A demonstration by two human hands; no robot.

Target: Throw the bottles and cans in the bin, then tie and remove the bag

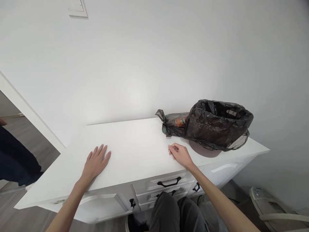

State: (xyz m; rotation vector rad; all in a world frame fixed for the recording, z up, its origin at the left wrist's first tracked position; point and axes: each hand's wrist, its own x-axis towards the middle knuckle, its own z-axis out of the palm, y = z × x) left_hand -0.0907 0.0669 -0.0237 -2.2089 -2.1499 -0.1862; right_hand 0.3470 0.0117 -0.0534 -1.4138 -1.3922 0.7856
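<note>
My left hand (96, 161) lies flat on the white cabinet top (135, 151), fingers stretched out and together, holding nothing. My right hand (180, 154) rests on the top further right with its fingers curled loosely inward; nothing shows inside them. Just beyond my right hand lies a small tied dark plastic bag (172, 124) with something orange inside. It leans against a bin lined with a black trash bag (217, 124), tipped with its mouth facing up and right.
The cabinet stands against a white wall and has drawers with black handles (169, 183) below its front edge. A white appliance (267, 206) sits on the floor at right. Another person's dark clothing (14, 158) shows at the left edge. A wall plate (77, 8) is above.
</note>
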